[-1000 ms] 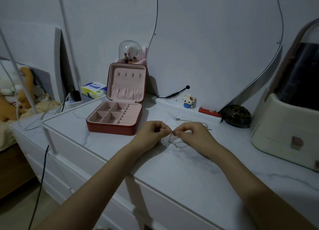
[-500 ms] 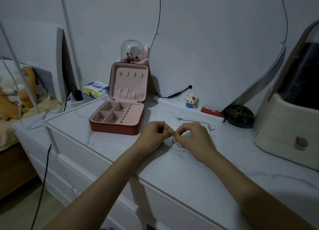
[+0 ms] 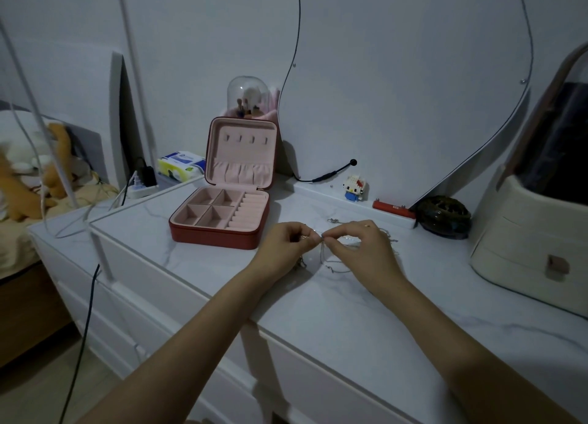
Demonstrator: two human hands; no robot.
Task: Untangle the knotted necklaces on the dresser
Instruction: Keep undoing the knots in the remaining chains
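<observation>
Both hands, left (image 3: 288, 244) and right (image 3: 358, 248), pinch the knotted necklaces (image 3: 327, 255) just above the counter (image 3: 350, 322). A short taut strand runs left-right between the fingertips; loose loops hang downward, right of the open jewelry box (image 3: 222, 215).

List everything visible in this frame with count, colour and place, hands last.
necklaces: tangled, number unclear, silver and gold, dresser centre
jewellery box: 1, red outside, pink inside, open, left of hands
dresser: 1, white marble top
toy figure: 1, white, blue, back ledge
dark bowl: 1, right rear
cream case: 1, far right
tissue pack: 1, white-blue, left rear
left hand: grip pinches chain
right hand: grip pinches chain
</observation>
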